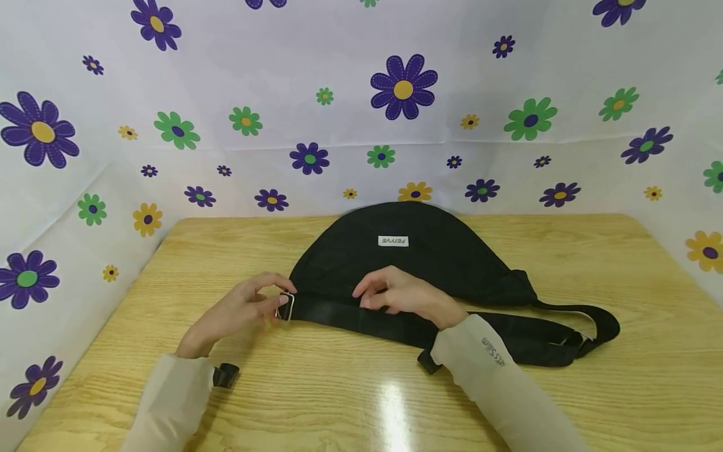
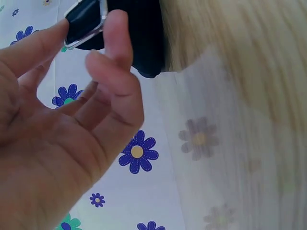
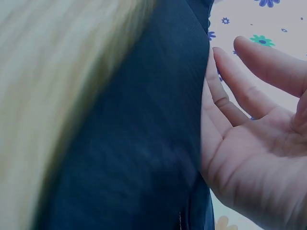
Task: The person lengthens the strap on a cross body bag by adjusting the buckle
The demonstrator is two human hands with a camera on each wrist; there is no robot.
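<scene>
Left hand [image 1: 240, 311] pinches the metal ring [image 1: 285, 307] at the strap end of the black bag [image 1: 407, 263], grip closed on it. Right hand [image 1: 398, 295], fingers relaxed, rests on the strap [image 1: 339, 314] just right of that grip. Advise pressing the strap flat on the counter [image 1: 350, 389].

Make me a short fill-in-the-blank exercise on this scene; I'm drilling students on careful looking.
1. The left hand pinches the metal ____ at the end of the strap.
2. The right hand rests on the black ____, which lies on the wooden table.
3. The white label on the bag reads ____, seen upside down.
4. The wall behind is printed with ____.

Missing words: buckle; bag; FEIYVE; flowers
</scene>
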